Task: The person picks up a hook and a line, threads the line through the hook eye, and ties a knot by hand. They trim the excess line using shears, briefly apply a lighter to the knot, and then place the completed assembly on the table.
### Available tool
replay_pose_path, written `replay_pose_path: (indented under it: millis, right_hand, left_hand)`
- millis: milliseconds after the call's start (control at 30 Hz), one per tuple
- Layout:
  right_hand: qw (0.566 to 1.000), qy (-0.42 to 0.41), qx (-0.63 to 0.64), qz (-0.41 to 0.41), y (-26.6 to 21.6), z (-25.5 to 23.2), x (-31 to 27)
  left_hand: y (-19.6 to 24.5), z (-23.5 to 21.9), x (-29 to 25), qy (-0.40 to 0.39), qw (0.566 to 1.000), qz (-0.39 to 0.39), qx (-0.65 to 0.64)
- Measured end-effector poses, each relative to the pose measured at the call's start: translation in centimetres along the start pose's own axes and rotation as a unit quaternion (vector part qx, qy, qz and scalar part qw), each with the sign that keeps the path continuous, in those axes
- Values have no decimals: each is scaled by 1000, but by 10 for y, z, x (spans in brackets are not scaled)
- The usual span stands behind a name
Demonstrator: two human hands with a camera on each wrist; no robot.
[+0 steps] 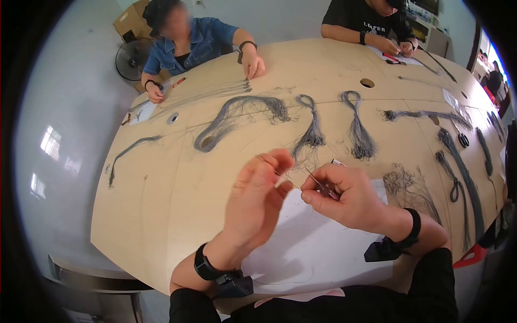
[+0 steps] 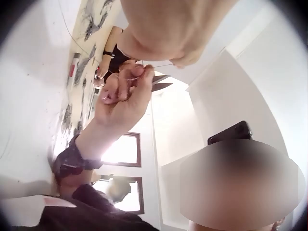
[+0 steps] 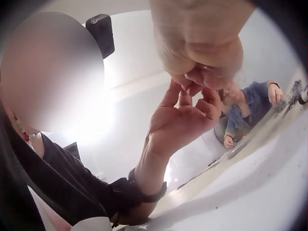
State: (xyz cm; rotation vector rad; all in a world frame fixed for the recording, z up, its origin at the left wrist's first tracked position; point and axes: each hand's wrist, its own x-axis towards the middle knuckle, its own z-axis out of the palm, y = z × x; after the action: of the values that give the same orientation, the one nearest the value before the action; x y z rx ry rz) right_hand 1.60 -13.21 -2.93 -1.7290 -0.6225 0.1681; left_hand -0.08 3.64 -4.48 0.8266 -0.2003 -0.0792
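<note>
In the head view my left hand [image 1: 250, 196] is raised over the white sheet [image 1: 323, 247], thumb and fingertips pinching a thin strand [image 1: 294, 186]. The strand runs across to my right hand [image 1: 350, 196], whose thumb and forefinger meet on it. Tucked in the right hand is a small pair of scissors [image 1: 323, 188] with dark, pointed blades. The left wrist view shows the scissor blades [image 2: 162, 86] sticking out past the right fingers, slightly apart. From the right wrist, the left hand [image 3: 180, 118] appears with its fingertips close to the right hand's.
Grey strand bundles lie beyond my hands, including a looped bundle [image 1: 358, 126] and a long curved one [image 1: 231, 121]. A loose tangle [image 1: 409, 185] and more bundles [image 1: 463, 177] are to the right, near black-handled scissors [image 1: 463, 140]. Two people work across the table [image 1: 140, 215].
</note>
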Motion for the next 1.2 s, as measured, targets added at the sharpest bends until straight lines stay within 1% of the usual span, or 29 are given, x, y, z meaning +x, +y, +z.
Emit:
replay_pose_path:
  millis: [33,67,100,200,267,300,367,400,433,467,500,567,600,633,700,767,800,833,867,900,933,1000,1033,1100,1167,1200]
  right_hand:
    - [1000,-8,-7,12,-2,1,-1]
    - [1000,-9,-19,3,-1,2,0]
    - [1000,-9,-21,-2,0,2,0]
    - [999,-11,-47,-4,2,1,1]
    - [996,3,-83,-34,3,0,3]
    - [996,-1,-83,-37,5,1,3]
    - [996,14,-74,-38,6,1,5]
    - [997,2,-72,-38,5,1,5]
    - [994,22,-96,-39,4,1,6]
    - [991,38,-118,-40,4,3,7]
    - [993,15,-114,-41,7,4,7]
    - [993,51,-97,-45,16,6,9]
    - [994,30,-91,-47,16,8,10]
    - [995,29,-90,-35,13,8,9]
    - [996,19,-88,-24,12,10,9]
    - [997,12,-75,-3,12,11,11]
    - [997,8,-74,-4,12,12,12]
    - [997,4,-81,-14,11,13,13]
    - [996,0,-89,-22,11,13,13]
    - [996,-2,-88,-21,11,13,14]
    - [995,-3,-100,-27,10,12,16]
    - [993,-4,-110,-31,7,13,19]
    - [995,-16,-99,-23,4,13,20]
    - [996,-27,-87,-15,-1,15,20]
    - [993,-42,-104,-28,-7,17,19]
    - [993,-42,-104,-29,-7,17,19]
  left_hand:
    - [10,1,3,17,999,25,-15]
    - [25,1,6,45,997,52,-41]
    - [32,-1,8,48,996,78,-19]
    - [67,-12,5,34,989,133,-57]
    - [96,-18,-3,19,980,176,-91]
    - [111,-21,-9,7,974,201,-107]
    - [145,-34,-27,-36,969,234,-76]
    - [161,-37,-37,-33,964,259,-54]
    - [177,-40,-50,-26,957,286,-32]
    - [197,-43,-66,-36,960,275,-30]
    - [217,-44,-83,-44,963,266,-27]
    - [249,-43,-117,-25,931,362,51]
    - [257,-30,-134,27,915,401,37]
    - [268,-26,-152,41,910,410,43]
    - [303,-28,-197,36,878,450,159]
    - [344,-33,-255,90,850,468,223]
    - [357,-25,-279,92,860,415,280]
    - [377,-24,-307,95,860,416,281]
    - [398,-26,-334,110,849,430,288]
    - [401,-22,-337,124,837,444,294]
    - [402,-21,-340,126,837,444,295]
    - [397,-17,-336,259,741,525,328]
    - [394,-19,-326,260,741,524,330]
    - [384,-42,-291,364,706,409,450]
    - [341,-73,-231,520,598,350,499]
    - [340,-103,-220,483,614,212,587]
